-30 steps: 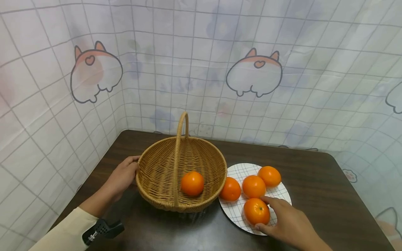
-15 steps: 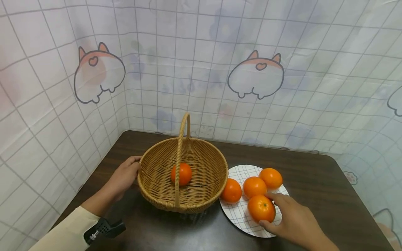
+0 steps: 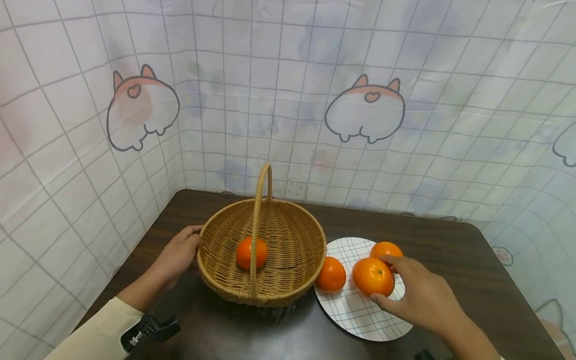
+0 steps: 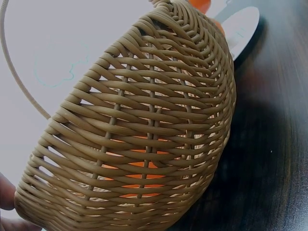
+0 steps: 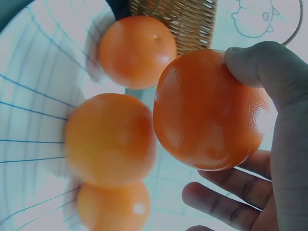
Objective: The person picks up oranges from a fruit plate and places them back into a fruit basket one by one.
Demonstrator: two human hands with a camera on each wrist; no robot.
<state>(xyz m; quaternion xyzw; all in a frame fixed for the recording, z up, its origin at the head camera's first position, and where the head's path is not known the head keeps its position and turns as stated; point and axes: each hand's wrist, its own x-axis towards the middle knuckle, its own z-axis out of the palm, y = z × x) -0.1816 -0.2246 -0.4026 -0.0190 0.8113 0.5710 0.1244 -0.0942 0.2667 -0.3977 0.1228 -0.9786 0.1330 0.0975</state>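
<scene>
My left hand [image 3: 177,256] holds the left rim of a round wicker basket [image 3: 292,245] with an arched handle. One orange [image 3: 244,254] lies inside, partly behind the handle; its colour shows through the weave in the left wrist view. My right hand [image 3: 425,295] grips another orange [image 5: 207,115] between thumb and fingers, raised above a white round plate [image 3: 360,322] with a grid pattern. Three more oranges are on the plate: one at its left [image 3: 331,275], one at its back [image 3: 386,249], and one [image 5: 110,139] hidden behind the held orange in the head view.
The dark wooden table [image 3: 450,265] carries everything. The basket's right side stands close against the plate's left edge. A grid-patterned cloth [image 3: 292,100] with cartoon animals hangs behind and along both sides.
My right hand has lifted its orange off the plate's front and moved it up and back. The orange in the basket has rolled left. My left hand stays on the rim.
</scene>
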